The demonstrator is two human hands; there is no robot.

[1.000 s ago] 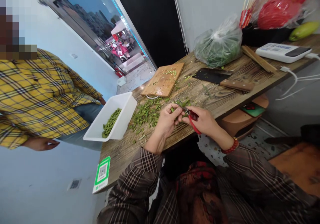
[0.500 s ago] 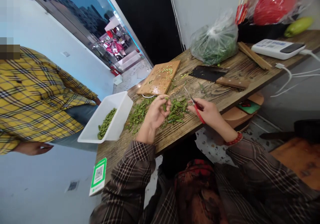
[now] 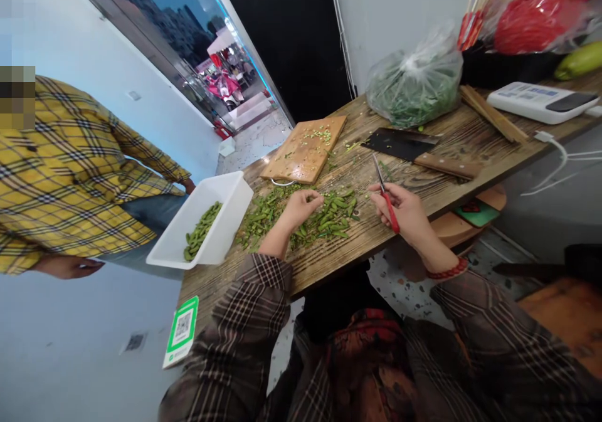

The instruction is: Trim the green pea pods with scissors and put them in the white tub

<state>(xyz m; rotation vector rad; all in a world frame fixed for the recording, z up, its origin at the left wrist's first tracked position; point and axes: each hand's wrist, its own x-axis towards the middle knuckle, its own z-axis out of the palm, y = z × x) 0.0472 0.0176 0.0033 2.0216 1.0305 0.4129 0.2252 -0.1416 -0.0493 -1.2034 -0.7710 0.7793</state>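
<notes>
My right hand (image 3: 404, 212) is closed around the red handles of a pair of scissors (image 3: 388, 204), whose blades point up and away over the table. My left hand (image 3: 301, 209) hovers at the pile of green soybean pods (image 3: 336, 212), thumb and fingers pinched together. Whatever is between those fingertips is hidden or too small to make out. Loose pods and trimmed bits lie on both sides of this hand. To the left, a white plastic tub (image 3: 237, 205) stands tilted in view with more soybean pods (image 3: 202, 231) inside.
Behind the pile lies a wooden cutting board (image 3: 294, 152) with chopped bits. A cleaver (image 3: 399, 143), a bag of greens (image 3: 414, 86) and a white device (image 3: 540, 101) are farther right. A person in a yellow plaid shirt (image 3: 70, 177) stands left, near a QR-code sign (image 3: 182, 331).
My left hand has turned palm down and lowered toward the pile; the pod seen in its fingers no longer shows. The scissors have swung more upright in my right hand. The view has shifted slightly.
</notes>
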